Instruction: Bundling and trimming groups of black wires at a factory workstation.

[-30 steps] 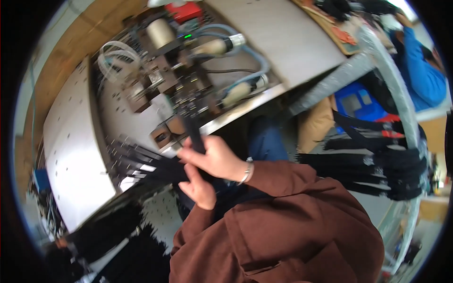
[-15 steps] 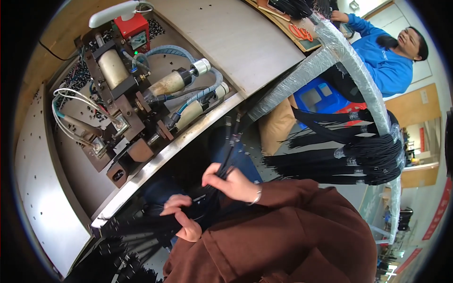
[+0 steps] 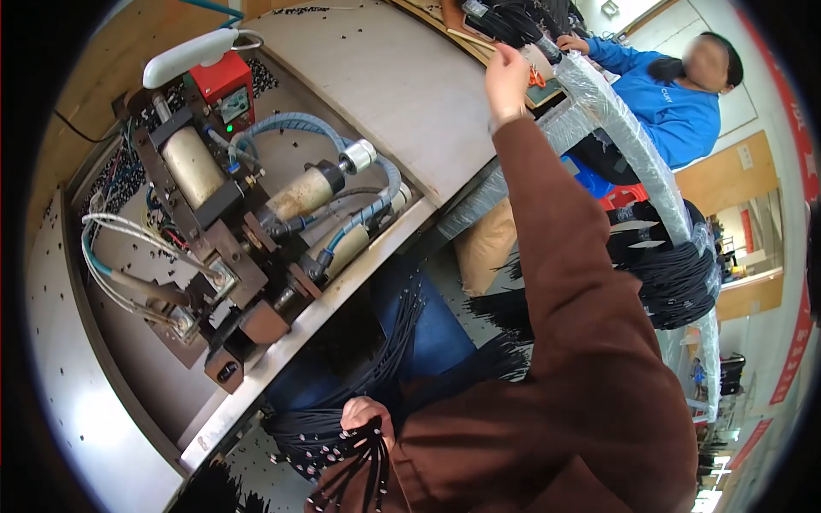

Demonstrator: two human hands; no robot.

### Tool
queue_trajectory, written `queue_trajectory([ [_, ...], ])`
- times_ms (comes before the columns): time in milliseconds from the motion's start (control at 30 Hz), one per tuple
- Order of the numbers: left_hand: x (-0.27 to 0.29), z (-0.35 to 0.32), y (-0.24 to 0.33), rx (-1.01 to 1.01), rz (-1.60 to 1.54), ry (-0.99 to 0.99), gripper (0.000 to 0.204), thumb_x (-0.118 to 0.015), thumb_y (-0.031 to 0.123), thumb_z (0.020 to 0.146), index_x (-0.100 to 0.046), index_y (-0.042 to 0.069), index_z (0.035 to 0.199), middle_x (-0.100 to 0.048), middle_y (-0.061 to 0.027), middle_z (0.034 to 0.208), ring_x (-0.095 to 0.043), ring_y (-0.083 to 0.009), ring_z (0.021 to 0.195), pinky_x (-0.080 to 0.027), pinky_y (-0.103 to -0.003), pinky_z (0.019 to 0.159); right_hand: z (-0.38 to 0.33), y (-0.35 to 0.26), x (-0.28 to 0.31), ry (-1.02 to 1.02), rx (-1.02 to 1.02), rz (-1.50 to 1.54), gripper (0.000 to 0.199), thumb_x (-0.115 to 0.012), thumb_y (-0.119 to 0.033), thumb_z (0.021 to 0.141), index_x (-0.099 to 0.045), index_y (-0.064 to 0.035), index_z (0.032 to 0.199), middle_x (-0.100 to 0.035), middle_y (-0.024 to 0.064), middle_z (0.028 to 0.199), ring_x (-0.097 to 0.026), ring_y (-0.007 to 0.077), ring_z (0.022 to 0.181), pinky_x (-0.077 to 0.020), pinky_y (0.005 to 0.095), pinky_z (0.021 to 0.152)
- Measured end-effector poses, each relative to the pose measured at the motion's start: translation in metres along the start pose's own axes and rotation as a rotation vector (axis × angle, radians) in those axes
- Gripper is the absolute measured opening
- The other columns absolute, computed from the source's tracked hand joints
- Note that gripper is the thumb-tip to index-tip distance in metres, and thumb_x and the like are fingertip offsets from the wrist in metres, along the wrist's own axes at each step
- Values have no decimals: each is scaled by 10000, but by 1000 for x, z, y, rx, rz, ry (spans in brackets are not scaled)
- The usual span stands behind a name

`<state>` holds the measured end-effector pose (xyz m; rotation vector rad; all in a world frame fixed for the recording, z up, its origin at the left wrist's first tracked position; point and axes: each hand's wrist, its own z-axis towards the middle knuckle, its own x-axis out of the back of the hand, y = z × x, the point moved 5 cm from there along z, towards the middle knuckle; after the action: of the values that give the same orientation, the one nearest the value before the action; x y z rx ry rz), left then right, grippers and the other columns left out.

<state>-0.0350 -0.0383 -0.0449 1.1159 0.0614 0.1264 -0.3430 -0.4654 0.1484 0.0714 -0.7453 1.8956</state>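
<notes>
My left hand [image 3: 368,415] is closed round a bunch of thin black cords [image 3: 369,466] with small shiny tips, low in front of my body. More black cords [image 3: 402,333] spread across my lap over blue trousers. My right arm is stretched far out. At its end, my right hand [image 3: 508,81] is closed above the far corner of the bench, near orange-handled scissors [image 3: 536,77] and a pale strip [image 3: 471,39]. Its fingertips are pressed together; what lies between them, if anything, cannot be made out.
A press-like machine [image 3: 198,167] with cylinders, hoses and a red box [image 3: 224,92] fills the left bench. A plastic-wrapped frame [image 3: 637,128] carries hanging black cord bundles [image 3: 676,286]. A brown sack [image 3: 486,248] stands below. A person in blue [image 3: 671,115] sits beyond.
My right hand has left the cords over my lap and reached up and away to the far bench corner. My left hand has come lower and now grips a bunch of cords.
</notes>
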Motion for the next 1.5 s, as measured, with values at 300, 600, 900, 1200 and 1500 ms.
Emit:
queue_trajectory([
  [300,3,6,-16,23,84,-202,145,-668,94,632,-571,66,736,-543,-67,606,-530,-258,524,-417,-328,531,64,129,-13,57,-843,-554,315,-576,-274,784,-657,-66,1007,-597,141,1121,-572,246,1049,-444,325,879],
  [600,18,20,-54,147,-7,-205,138,-634,77,657,-557,58,770,-541,-76,643,-540,-263,558,-435,-339,545,68,141,-19,-431,-762,-876,337,-594,-273,773,-650,-37,1007,-600,147,1112,-571,237,1058,-449,324,871],
  [900,13,16,-76,228,-143,-139,134,-595,57,686,-541,50,808,-540,-88,684,-551,-268,597,-456,-351,560,79,152,-28,-176,-814,-733,354,-626,-296,751,-655,-18,967,-623,170,1033,-604,266,978,-475,346,816],
  [1200,11,10,-78,248,-236,-110,135,-557,38,715,-525,41,847,-538,-99,725,-562,-273,636,-477,-364,575,1,46,-1,34,-675,-302,357,-648,-320,716,-665,11,848,-642,201,883,-638,306,815,-497,366,717],
  [1500,15,-19,-77,334,-297,-73,142,-518,18,744,-509,33,886,-537,-110,766,-573,-278,674,-497,-376,590,-59,-34,24,-331,-368,497,342,-582,-166,800,-559,36,1075,-639,82,836,-623,171,746,-474,266,677],
])
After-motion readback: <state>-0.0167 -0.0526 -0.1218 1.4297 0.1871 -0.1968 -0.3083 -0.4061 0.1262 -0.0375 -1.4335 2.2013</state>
